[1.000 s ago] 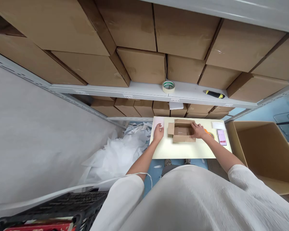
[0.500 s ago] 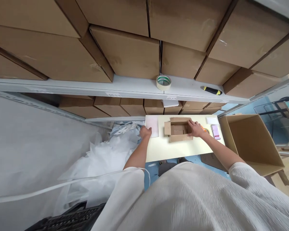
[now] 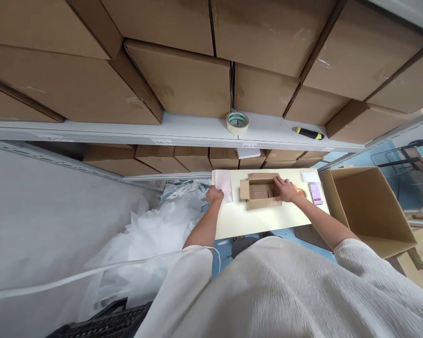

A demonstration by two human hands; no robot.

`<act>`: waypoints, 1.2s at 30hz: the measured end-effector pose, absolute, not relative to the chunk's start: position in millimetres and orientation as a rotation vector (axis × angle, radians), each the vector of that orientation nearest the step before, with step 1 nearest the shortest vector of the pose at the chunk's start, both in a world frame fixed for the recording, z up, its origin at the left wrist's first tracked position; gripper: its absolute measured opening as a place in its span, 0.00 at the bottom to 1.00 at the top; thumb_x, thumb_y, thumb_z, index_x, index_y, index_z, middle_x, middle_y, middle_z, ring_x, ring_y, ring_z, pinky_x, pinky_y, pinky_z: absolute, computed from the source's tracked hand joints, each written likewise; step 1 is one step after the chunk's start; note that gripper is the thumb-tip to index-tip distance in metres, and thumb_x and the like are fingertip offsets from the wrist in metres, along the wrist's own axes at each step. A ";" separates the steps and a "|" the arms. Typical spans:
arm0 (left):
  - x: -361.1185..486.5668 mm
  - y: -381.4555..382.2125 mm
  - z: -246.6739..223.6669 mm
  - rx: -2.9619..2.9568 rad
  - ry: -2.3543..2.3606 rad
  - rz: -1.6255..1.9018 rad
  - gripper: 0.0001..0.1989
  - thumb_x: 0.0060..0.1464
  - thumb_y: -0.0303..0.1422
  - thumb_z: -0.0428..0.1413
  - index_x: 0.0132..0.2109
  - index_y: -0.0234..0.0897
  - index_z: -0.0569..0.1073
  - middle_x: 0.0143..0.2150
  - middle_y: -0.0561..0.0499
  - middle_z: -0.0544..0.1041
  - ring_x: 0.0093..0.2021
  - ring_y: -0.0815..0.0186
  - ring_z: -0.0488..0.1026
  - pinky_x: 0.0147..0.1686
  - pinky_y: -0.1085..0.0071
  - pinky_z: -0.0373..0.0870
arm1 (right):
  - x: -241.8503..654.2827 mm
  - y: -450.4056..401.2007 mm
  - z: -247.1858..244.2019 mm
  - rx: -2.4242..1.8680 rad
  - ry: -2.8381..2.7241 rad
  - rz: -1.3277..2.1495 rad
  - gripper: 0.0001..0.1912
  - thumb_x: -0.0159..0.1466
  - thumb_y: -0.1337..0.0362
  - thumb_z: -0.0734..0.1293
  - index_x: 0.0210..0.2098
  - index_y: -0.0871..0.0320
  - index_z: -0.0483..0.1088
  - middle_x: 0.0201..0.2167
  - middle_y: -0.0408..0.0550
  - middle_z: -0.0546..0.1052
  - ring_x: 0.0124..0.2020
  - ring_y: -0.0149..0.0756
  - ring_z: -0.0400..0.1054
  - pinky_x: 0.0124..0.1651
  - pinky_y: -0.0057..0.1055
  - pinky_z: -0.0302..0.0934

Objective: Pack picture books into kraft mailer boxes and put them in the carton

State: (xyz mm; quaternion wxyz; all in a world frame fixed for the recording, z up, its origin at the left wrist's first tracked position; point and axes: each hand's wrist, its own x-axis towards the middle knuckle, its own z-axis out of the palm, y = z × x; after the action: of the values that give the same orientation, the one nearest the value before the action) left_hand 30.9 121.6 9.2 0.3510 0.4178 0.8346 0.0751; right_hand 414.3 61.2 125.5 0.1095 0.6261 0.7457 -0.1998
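An open cardboard box (image 3: 262, 203) sits on the pale yellow table (image 3: 248, 223), its flaps spread outward. My right hand (image 3: 286, 189) grips the right end of this box, fingers at the far side and thumb at the near side. At the table's left edge, my left hand (image 3: 215, 194) is closed on the near left corner of a thin whitish-pink sheet (image 3: 224, 184), which looks like packing foam. An orange tape roll (image 3: 299, 190) is partly hidden behind my right wrist. A phone (image 3: 316, 193) lies farther right, below a small white packet (image 3: 310, 177).
Above the table runs a shelf (image 3: 197, 124) with large cartons, a masking tape roll (image 3: 237, 123) and a yellow-black utility knife (image 3: 308, 133). White plastic wrapping (image 3: 155, 230) heaps up on the left. A big open carton (image 3: 373, 206) stands at the right. A white cord (image 3: 102, 267) crosses the left side.
My left hand has shifted slightly right, and the sheet has turned a little with it. My right hand stays on the box.
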 end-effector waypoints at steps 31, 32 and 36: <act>158.0 130.9 130.4 2.076 1.320 0.176 0.11 0.58 0.29 0.62 0.48 0.43 0.79 0.47 0.49 0.84 0.55 0.50 0.77 0.63 0.54 0.63 | 437.2 50.0 122.9 2.123 2.185 -1.000 0.63 0.62 0.57 0.74 0.83 0.51 0.31 0.56 0.58 0.76 0.64 0.58 0.65 0.65 0.47 0.53; 162.2 132.8 129.2 2.103 1.296 0.110 0.11 0.57 0.28 0.62 0.48 0.44 0.79 0.48 0.49 0.85 0.56 0.50 0.77 0.63 0.54 0.63 | 439.3 50.7 122.5 2.132 2.181 -1.021 0.63 0.61 0.59 0.74 0.83 0.50 0.32 0.57 0.58 0.76 0.63 0.57 0.66 0.66 0.46 0.53; 171.4 134.2 125.1 2.169 1.280 0.080 0.11 0.56 0.26 0.63 0.46 0.45 0.81 0.51 0.46 0.84 0.58 0.47 0.75 0.62 0.55 0.62 | 446.5 53.0 118.7 2.123 2.167 -1.076 0.61 0.59 0.60 0.72 0.82 0.46 0.35 0.62 0.54 0.74 0.59 0.50 0.70 0.65 0.41 0.57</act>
State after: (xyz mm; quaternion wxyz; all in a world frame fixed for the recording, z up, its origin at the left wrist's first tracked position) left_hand 171.4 134.2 125.1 0.3062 0.8195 0.4835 0.0302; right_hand 446.5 53.0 118.7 -0.0388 0.6591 0.6728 -0.3340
